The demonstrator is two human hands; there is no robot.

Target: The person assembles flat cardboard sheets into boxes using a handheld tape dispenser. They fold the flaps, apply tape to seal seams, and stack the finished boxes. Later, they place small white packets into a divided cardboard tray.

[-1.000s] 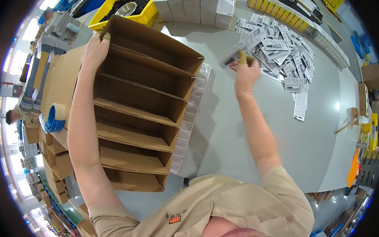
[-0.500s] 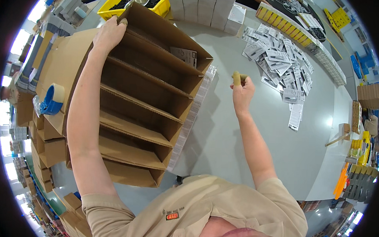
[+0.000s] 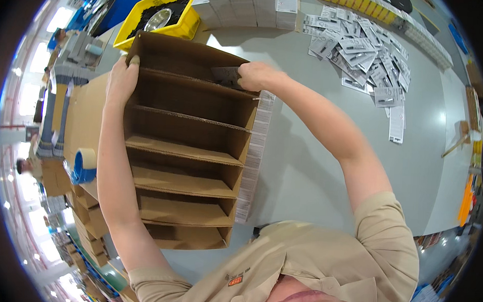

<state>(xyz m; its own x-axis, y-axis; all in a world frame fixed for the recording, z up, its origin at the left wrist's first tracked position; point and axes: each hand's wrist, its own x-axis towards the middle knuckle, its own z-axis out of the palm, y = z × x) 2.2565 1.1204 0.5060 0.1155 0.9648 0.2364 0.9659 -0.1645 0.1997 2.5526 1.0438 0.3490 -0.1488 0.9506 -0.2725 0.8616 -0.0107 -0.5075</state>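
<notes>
A brown cardboard box with stacked divider compartments stands tilted before me, its open side facing me. My left hand grips its far left edge, thumb over the rim. My right hand reaches into the farthest compartment, fingers curled at the right end of a grey printed card pack. Its fingertips are partly hidden behind the compartment wall. In the other compartments I see only bare cardboard. A loose pile of white and grey carded packs lies on the table to the right.
A yellow bin with black parts and a metal bowl stands beyond the box. White carton stacks are beside it. A blue tape dispenser sits on the box's left flap. Yellow-and-white boxes line the table's far side.
My right hand has moved left from above the table into the far compartment, onto the card pack. The box has swung more upright, with my left hand still on its edge.
</notes>
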